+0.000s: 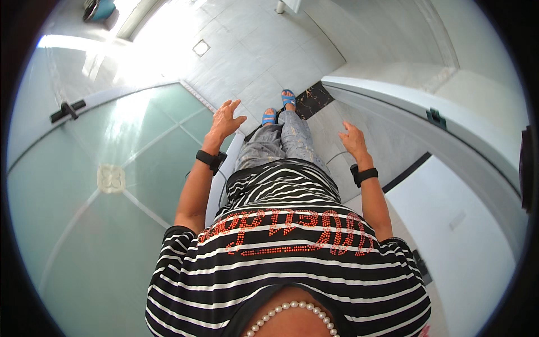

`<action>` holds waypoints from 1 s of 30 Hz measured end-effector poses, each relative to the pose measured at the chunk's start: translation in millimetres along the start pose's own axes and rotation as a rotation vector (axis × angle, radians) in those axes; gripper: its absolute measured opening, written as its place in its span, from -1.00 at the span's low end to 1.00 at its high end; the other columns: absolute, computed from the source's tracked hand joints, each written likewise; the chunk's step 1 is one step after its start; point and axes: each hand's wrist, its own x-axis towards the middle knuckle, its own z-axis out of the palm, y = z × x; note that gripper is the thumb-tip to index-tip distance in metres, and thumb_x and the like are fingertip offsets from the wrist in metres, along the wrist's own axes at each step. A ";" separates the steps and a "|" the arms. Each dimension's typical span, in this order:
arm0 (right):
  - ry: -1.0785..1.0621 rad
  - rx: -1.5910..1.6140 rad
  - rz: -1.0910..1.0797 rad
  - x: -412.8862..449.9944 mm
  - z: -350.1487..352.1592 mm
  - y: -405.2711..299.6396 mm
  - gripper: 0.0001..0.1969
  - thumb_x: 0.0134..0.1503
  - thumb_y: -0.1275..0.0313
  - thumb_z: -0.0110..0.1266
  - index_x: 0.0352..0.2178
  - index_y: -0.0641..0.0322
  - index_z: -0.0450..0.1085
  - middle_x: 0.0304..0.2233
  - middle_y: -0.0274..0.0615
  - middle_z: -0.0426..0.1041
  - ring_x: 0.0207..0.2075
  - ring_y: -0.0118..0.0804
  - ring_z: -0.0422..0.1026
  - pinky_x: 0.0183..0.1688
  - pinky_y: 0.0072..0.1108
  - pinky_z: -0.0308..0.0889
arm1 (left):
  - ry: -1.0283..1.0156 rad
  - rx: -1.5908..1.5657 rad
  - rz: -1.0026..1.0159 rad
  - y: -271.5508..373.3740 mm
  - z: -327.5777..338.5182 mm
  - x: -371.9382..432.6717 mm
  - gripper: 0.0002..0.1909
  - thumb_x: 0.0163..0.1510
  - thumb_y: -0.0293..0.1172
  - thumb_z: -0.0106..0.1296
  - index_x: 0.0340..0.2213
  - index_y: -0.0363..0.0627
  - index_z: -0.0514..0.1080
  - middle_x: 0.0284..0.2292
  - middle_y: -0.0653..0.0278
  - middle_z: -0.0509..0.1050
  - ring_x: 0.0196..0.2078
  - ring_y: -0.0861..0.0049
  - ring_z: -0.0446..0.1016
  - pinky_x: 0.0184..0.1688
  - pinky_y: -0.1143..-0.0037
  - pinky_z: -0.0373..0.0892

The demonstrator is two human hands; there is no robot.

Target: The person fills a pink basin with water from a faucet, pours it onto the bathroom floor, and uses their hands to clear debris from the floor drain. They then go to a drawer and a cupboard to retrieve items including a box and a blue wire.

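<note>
Nothing is held in my left hand (226, 119), which is raised with its fingers apart, beside the frosted glass door (160, 147). My right hand (352, 137) hangs in the air near the door frame (391, 111), fingers loosely bent and apart, holding nothing. A black strap with a small device (357, 175) sits on each wrist, and thin cables run near both arms. Between the hands are my grey trousers (273, 143) and blue sandals (288, 99), at the dark marbled threshold (313, 100).
Grey floor tiles (252, 59) with a square floor drain (201, 48) lie ahead. The glass door has a black handle (68, 111). A white panel with a black edge (450, 210) stands at the right. A blue and black object (99, 10) is at the upper left.
</note>
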 end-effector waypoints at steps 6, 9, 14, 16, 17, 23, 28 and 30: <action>0.050 -0.001 0.000 -88.1 53.5 44.4 -0.55 -0.10 0.36 0.09 -0.13 0.30 0.30 -0.25 0.09 0.41 -0.27 -0.06 0.44 -0.21 -0.43 0.32 | -0.084 0.051 0.144 14.4 2.7 0.3 -0.39 -0.21 -0.23 0.13 -0.06 -0.16 0.30 -0.07 -0.13 0.29 0.00 0.07 0.26 -0.01 0.28 0.23; 0.045 0.186 0.137 -117.8 62.1 42.7 -0.57 -0.09 0.35 0.10 -0.15 0.31 0.31 -0.28 0.07 0.43 -0.31 -0.09 0.45 -0.25 -0.45 0.33 | -0.101 0.063 0.249 35.1 9.7 -1.3 -0.41 -0.23 -0.28 0.15 -0.09 -0.18 0.31 -0.11 -0.11 0.34 -0.09 0.03 0.33 -0.06 0.30 0.28; 0.226 0.214 0.190 -151.9 56.9 58.3 -0.64 -0.08 0.34 0.10 -0.24 0.33 0.35 -0.31 0.05 0.43 -0.30 -0.11 0.45 -0.26 -0.47 0.33 | -0.222 0.101 0.427 90.1 36.9 1.4 -0.42 -0.22 -0.29 0.13 -0.10 -0.20 0.31 -0.14 -0.09 0.36 -0.09 0.07 0.34 -0.08 0.30 0.29; 0.349 0.280 0.213 -166.5 54.9 58.7 -0.70 -0.08 0.33 0.11 -0.34 0.35 0.38 -0.40 0.01 0.45 -0.40 -0.12 0.45 -0.33 -0.48 0.32 | -0.261 0.125 0.485 110.1 48.3 5.8 -0.42 -0.22 -0.29 0.12 -0.10 -0.20 0.31 -0.15 -0.08 0.37 -0.08 0.07 0.34 -0.07 0.29 0.28; 0.434 0.334 0.207 -175.5 51.5 60.3 -0.73 -0.08 0.32 0.11 -0.44 0.37 0.41 -0.49 -0.04 0.46 -0.49 -0.13 0.44 -0.40 -0.48 0.32 | -0.271 0.135 0.529 122.1 55.5 7.0 -0.42 -0.22 -0.29 0.12 -0.10 -0.20 0.31 -0.15 -0.08 0.37 -0.08 0.07 0.34 -0.07 0.29 0.28; 0.517 0.475 0.477 -228.4 25.3 114.5 -0.64 -0.13 0.32 0.11 -0.82 0.38 0.26 -0.85 -0.11 0.22 -0.80 -0.30 0.16 -0.70 -0.48 0.06 | -0.283 0.176 0.646 197.8 113.3 8.8 -0.40 -0.23 -0.26 0.14 -0.09 -0.13 0.32 -0.15 -0.04 0.38 -0.08 0.10 0.34 -0.07 0.30 0.29; 0.784 0.391 0.306 -245.5 9.9 207.3 -0.66 -0.20 0.43 0.04 -0.85 0.34 0.06 -0.85 -0.10 0.03 -0.81 -0.39 0.03 -0.73 -0.48 -0.05 | -0.314 0.202 0.680 277.8 180.3 -12.0 -0.36 -0.23 -0.17 0.15 -0.06 -0.11 0.30 -0.14 0.00 0.38 -0.07 0.13 0.33 -0.04 0.33 0.27; 0.809 0.412 0.302 -247.4 -8.9 231.5 -0.65 -0.22 0.47 0.01 -0.84 0.32 -0.02 -0.85 -0.11 -0.05 -0.81 -0.41 -0.03 -0.73 -0.48 -0.11 | -0.343 0.184 0.706 306.9 199.6 -23.1 -0.37 -0.21 -0.18 0.14 -0.07 -0.15 0.30 -0.13 -0.01 0.37 -0.06 0.15 0.33 -0.03 0.35 0.27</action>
